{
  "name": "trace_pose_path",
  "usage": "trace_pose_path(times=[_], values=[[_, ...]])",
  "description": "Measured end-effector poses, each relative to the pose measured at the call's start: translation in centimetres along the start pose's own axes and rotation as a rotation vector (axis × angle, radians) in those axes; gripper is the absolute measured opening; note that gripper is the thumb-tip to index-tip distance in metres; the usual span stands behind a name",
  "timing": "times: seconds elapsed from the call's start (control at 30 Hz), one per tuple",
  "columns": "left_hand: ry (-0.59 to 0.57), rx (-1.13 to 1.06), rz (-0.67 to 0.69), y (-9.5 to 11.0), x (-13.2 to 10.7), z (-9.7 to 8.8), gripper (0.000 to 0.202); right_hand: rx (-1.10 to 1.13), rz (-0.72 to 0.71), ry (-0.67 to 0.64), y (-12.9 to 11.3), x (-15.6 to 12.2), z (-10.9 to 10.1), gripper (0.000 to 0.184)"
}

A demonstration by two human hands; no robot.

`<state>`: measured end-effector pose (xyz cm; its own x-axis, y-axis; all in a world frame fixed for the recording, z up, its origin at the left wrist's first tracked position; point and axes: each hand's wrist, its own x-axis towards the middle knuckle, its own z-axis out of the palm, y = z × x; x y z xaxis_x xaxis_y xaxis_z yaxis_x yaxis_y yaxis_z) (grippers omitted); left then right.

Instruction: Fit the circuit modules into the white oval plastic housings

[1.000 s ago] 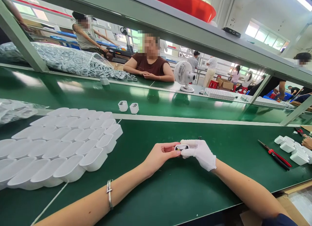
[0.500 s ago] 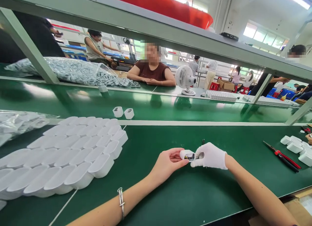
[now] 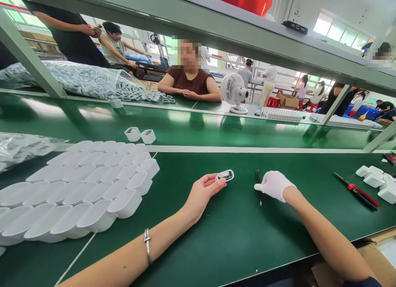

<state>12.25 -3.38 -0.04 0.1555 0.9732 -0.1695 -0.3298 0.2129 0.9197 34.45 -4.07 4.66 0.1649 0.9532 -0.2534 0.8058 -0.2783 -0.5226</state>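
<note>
My bare left hand (image 3: 202, 192) pinches a small white plastic housing (image 3: 228, 175) whose open face shows dark electronic parts inside. My white-gloved right hand (image 3: 274, 185) is over the bench, its thumb and fingers closed across a thin dark tool (image 3: 257, 176) with a pale metal tip. The tool looks like tweezers and lies along the green surface; the glove hides its middle. A gap of bare green top separates the two hands.
Rows of white oval housings (image 3: 93, 188) cover the left side. Two housings with parts inside (image 3: 132, 134) stand behind them. Red-and-black pliers (image 3: 355, 191) lie right, near more white pieces (image 3: 374, 176). A fan (image 3: 234, 92) and a seated person (image 3: 192, 83) are beyond the shelf frame.
My right hand has come away from the housing and moved right to the thin tool. My left hand has shifted left and up, turning the housing's open face upward. The view has tilted slightly.
</note>
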Motion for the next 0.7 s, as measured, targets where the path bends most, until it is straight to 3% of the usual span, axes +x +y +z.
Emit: trace_pose_path(times=[0.13, 0.23, 0.37, 0.43, 0.53, 0.7], values=[[-0.009, 0.0, 0.009, -0.1, 0.1, 0.1, 0.041, 0.266, -0.043, -0.217, 0.5, 1.0, -0.2, 0.027], [-0.027, 0.007, 0.012, -0.1, 0.1, 0.1, 0.04, 0.552, -0.159, -0.235, -0.4, 0.7, 0.2, 0.021], [-0.045, 0.016, 0.016, -0.2, -0.1, 0.1, 0.042, 0.925, -0.238, -0.35, -1.6, -0.4, 0.9, 0.039], [-0.055, 0.017, 0.017, -0.2, -0.1, 0.2, 0.043, 1.146, -0.266, -0.403, -1.9, -0.8, 1.4, 0.039], [-0.071, 0.017, 0.016, -0.2, -0.3, 0.3, 0.042, 1.348, -0.296, -0.286, -2.1, -0.8, 2.3, 0.033], [-0.076, 0.025, 0.011, -0.1, -0.4, 0.4, 0.041, 1.428, -0.219, -0.143, -2.2, -0.3, 3.7, 0.035]])
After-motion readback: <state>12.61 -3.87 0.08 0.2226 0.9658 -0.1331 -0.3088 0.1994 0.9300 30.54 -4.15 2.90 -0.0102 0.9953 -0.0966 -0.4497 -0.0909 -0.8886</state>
